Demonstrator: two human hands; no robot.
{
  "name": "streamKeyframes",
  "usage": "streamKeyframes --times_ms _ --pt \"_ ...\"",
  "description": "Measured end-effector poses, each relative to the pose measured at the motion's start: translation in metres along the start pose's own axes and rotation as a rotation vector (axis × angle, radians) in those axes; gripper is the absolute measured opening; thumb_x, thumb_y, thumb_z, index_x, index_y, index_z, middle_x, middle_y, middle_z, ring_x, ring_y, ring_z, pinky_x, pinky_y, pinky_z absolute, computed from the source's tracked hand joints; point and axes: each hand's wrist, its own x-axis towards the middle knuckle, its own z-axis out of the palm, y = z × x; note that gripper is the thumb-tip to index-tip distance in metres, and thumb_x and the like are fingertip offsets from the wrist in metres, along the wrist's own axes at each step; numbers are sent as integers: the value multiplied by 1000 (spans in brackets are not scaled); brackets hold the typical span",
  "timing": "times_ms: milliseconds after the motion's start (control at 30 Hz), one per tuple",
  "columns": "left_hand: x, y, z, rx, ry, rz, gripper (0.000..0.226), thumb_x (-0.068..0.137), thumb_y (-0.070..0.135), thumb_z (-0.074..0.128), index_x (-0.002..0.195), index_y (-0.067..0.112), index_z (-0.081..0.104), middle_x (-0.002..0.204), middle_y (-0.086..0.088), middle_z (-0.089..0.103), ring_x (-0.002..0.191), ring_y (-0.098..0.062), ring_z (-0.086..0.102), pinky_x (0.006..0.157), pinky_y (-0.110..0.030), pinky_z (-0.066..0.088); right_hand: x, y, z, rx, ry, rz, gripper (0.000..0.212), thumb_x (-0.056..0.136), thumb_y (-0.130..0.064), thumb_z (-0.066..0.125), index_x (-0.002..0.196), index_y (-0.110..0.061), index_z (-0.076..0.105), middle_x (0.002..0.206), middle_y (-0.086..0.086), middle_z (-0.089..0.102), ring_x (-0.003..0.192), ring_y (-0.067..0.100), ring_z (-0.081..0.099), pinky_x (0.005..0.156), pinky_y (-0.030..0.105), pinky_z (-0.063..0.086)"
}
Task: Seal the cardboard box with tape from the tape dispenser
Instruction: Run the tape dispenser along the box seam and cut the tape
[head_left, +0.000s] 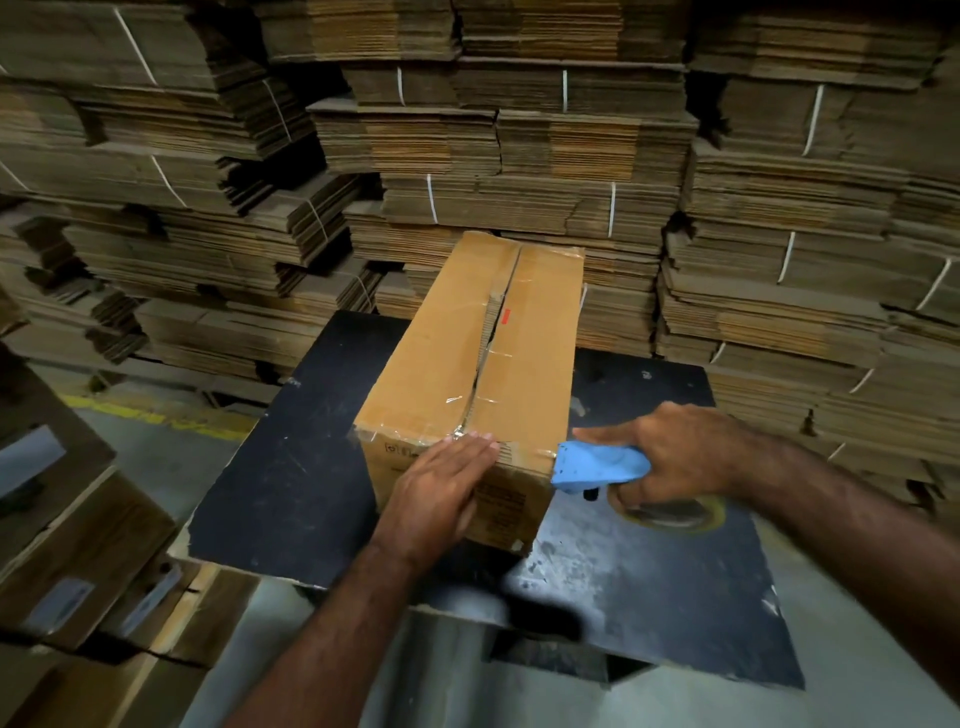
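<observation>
Taping the near end of a cardboard box on a black table

The left hand (441, 486) lies flat on the near top edge of the cardboard box (467, 364); the right hand (675, 457) grips a blue tape dispenser (597, 465) at the box's near right corner, forefinger extended. Clear tape (524, 451) crosses that edge. Bundled flat cartons (519, 130) are stacked behind the black table (291, 467).

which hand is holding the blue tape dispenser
The right hand grips the blue tape dispenser at the box's near right corner; the left hand lies flat, empty.

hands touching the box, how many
1: the left hand lies flat on the cardboard box near edge; the right hand holds the tape dispenser beside it.
</observation>
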Motion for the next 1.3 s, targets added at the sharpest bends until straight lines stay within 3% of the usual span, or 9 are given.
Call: streamKeyframes --times_ms 167,300,467,567,700,900,1000,1133,1300 --pt "3 12 -7 15 10 -35 74 75 9 75 143 15 48 148 -2 49 137 -18 44 118 -41 24 8 -8 13 -34 31 -12 79 75 -62 59 146 -59 26 109 -11 68 95 15 62 72 29 46" --pt "15 45 -3 -17 -19 8 74 80 14 67 149 14 39 154 -3 39 143 -17 34 119 -34 13 2 -7 14 -47 46 7 79 75 -61 60 147 -58 26 121 -10 67 102 17 63 76 30 48" --pt "19 56 5 -28 -46 30 84 70 7 74 147 13 42 152 -4 44 140 -18 40 119 -32 13 1 -8 19 -40 88 4 78 77 -63 57 147 -59 23 116 -10 68 100 17 63 79 31 49" --pt "22 52 1 -12 -62 40 84 63 6 80 142 15 51 146 -1 52 133 -17 49 116 -32 16 -11 1 25 52 135 5 76 81 -65 53 147 -62 16 96 -13 66 86 13 60 69 27 43" --pt "23 53 0 -12 -72 39 85 61 7 82 140 16 53 144 -1 54 131 -16 52 115 -32 16 -38 25 46 107 147 41 75 83 -72 44 147 -63 6 86 -14 54 77 7 53 71 27 51" --pt "20 58 2 41 -135 24 87 72 11 70 151 15 34 157 -3 36 143 -19 34 119 -35 13 -34 26 60 97 135 44 76 84 -68 49 150 -58 13 110 -6 62 87 10 49 72 25 37" --pt "21 64 1 75 -162 58 86 81 18 66 155 15 22 162 -4 22 149 -20 20 120 -37 6 -29 21 66 103 135 43 76 85 -65 52 151 -55 16 104 -9 59 87 9 45 71 25 34" --pt "26 75 4 144 -195 175 81 73 21 75 146 8 43 152 -9 43 141 -22 39 117 -39 19 -24 15 68 86 153 33 77 84 -66 52 151 -55 17 116 -8 64 94 10 53 73 24 34" --pt "30 70 1 76 -195 186 82 67 11 77 144 9 48 149 -8 47 138 -21 45 115 -37 20 -15 8 57 36 153 29 74 83 -65 53 150 -53 24 114 -11 66 98 13 60 73 27 39"
